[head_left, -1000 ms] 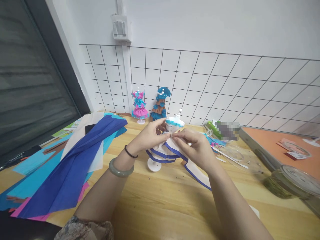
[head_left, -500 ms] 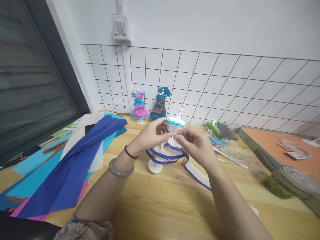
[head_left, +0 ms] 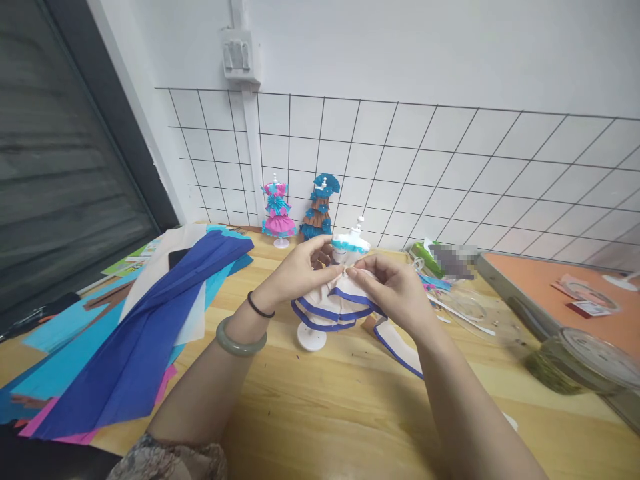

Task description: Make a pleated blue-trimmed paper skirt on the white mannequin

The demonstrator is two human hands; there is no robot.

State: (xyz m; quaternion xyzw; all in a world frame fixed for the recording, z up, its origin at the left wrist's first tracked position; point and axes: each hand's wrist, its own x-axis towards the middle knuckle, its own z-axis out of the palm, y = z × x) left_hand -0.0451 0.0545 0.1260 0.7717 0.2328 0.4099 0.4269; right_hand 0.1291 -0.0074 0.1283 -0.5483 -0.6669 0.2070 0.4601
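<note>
A small white dress form (head_left: pixel 356 233) tilts on its round white base (head_left: pixel 311 337), with a turquoise trim at its top. Around its lower part runs a tiered pale paper skirt (head_left: pixel 325 313) with dark blue edges. My left hand (head_left: pixel 305 267) grips the skirt's upper edge at the waist, thumb pressed on the pale paper. Close beside it, my right hand (head_left: pixel 393 287) pinches a pale paper strip (head_left: pixel 400 350) with a blue border. The strip's loose end trails down to the table behind my right wrist. Where the fingertips meet the paper is partly hidden.
Two decorated dress forms, one pink and turquoise (head_left: pixel 279 210), one brown and teal (head_left: pixel 319 210), stand by the wall. Blue crepe paper (head_left: pixel 150 320) lies among other sheets at left. At right are a green ribbon spool (head_left: pixel 565 363) and an orange-bottomed tray (head_left: pixel 530 293).
The right hand and the strip's upper part have shifted slightly at the waist, and the strip's trailing end has moved a little. The left hand stays almost in place.
</note>
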